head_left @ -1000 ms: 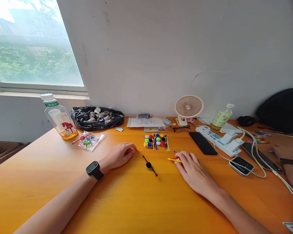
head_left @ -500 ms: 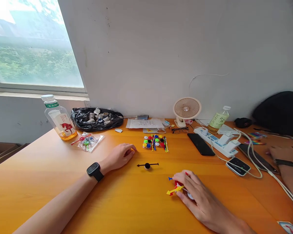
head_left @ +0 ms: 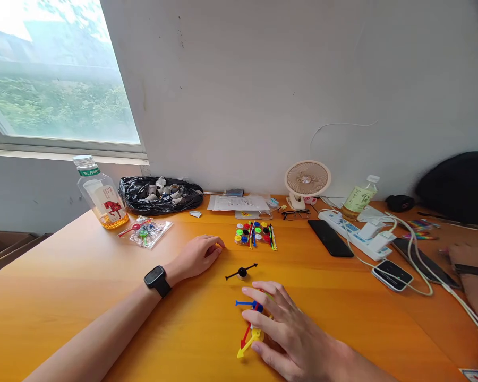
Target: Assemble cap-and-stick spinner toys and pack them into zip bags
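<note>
My right hand (head_left: 281, 329) is over a small group of spinner arrows, its fingers spread and partly hiding them. A blue spinner (head_left: 245, 303) points left from beneath the fingers. Near the thumb, a yellow spinner (head_left: 247, 345) lies close to a red arrow (head_left: 245, 337). Just beyond the fingertips a black spinner (head_left: 242, 272) on a small round base stands by itself, tilted across the table. My left hand (head_left: 201, 255), with a black watch on the wrist, rests on the table left of it, fingers loosely bent and nothing seen in them.
Coloured discs and stick arrows (head_left: 255, 235) sit in rows further back. To the left are a plastic packet (head_left: 145, 232), a large bottle (head_left: 103, 199) and a black bag (head_left: 161, 195). A phone (head_left: 330, 237), power strip (head_left: 354, 236), cables and another person's arm (head_left: 472, 270) occupy the right.
My right hand has moved left with the coloured spinners, and its fingers have spread apart. The black spinner's arrow has turned. My left hand stays put.
</note>
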{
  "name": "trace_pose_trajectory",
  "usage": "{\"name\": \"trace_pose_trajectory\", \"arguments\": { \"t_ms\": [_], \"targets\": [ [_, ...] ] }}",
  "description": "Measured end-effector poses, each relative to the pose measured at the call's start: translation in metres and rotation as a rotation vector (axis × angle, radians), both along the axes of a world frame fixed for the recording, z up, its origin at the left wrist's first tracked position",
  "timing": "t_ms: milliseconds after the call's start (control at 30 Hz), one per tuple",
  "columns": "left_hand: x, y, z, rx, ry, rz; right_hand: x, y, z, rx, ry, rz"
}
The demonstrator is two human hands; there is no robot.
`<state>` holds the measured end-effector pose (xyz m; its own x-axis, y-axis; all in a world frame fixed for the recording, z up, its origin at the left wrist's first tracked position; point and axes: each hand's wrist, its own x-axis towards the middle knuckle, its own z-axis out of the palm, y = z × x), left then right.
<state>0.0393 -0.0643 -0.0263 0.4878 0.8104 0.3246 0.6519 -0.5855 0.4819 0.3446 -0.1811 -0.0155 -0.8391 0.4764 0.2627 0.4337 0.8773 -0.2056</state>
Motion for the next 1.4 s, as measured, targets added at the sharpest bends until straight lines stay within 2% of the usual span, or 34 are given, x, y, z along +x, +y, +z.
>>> {"name": "trace_pose_trajectory", "arguments": {
  "t_ms": [300, 433, 567, 733, 867, 1167, 1400],
  "targets": [
    [0.000, 0.001, -0.001, 0.004, 0.002, -0.004, -0.021, 0.038, -0.006, 0.065, 0.051, -0.063],
    [0.000, 0.000, -0.001, -0.015, 0.002, -0.005, -0.026, 0.052, -0.008, 0.035, 0.077, -0.077],
    [0.001, -0.004, 0.002, -0.054, -0.093, -0.007, -0.030, 0.067, -0.009, -0.023, 0.142, -0.101],
    [0.010, -0.018, 0.010, -0.071, -0.103, -0.164, -0.034, 0.085, -0.013, -0.070, 0.269, -0.076],
    [0.023, -0.026, 0.013, -0.010, -0.070, -0.241, -0.034, 0.088, -0.013, -0.115, 0.319, -0.048],
    [0.027, -0.025, 0.008, -0.035, -0.056, -0.211, -0.025, 0.089, 0.001, -0.318, 0.336, -0.065],
    [0.026, -0.024, 0.006, -0.048, -0.091, -0.182, -0.024, 0.089, -0.001, -0.329, 0.347, -0.080]
  ]
}}
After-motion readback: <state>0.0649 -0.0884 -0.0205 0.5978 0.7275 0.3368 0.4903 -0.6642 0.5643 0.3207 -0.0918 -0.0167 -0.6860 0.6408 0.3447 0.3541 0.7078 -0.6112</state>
